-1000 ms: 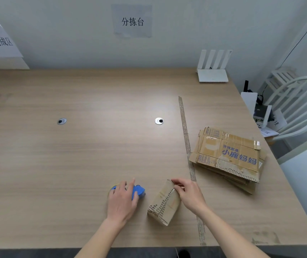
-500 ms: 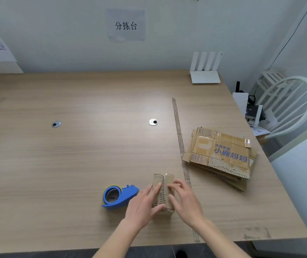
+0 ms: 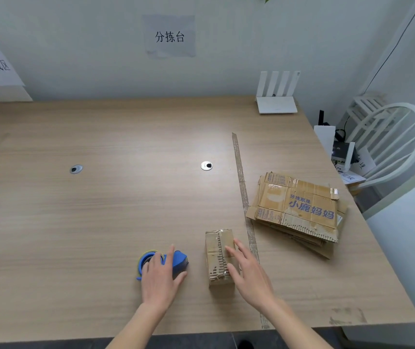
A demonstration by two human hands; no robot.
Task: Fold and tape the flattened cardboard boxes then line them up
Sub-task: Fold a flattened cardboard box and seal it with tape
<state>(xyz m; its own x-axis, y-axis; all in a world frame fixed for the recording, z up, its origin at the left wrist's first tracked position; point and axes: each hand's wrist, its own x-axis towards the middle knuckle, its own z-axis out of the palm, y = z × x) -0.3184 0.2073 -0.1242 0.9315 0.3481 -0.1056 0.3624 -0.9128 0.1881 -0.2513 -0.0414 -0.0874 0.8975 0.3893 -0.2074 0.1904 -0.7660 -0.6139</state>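
Note:
A small folded cardboard box stands on the wooden table near its front edge, its closed flaps on top. My right hand rests on the box's top and right side with straight fingers. Left of the box lies a blue tape dispenser. My left hand lies over the dispenser, thumb at its right side; whether it grips is unclear. A stack of flattened cardboard boxes with blue print lies to the right.
A long strip of tape runs front to back on the table, between the box and the stack. A white router stands at the back right. A white chair is beyond the right edge. Two cable grommets sit mid-table.
My left hand has left the box and moved left onto the tape dispenser. The right hand stays on the box, which now lies straight.

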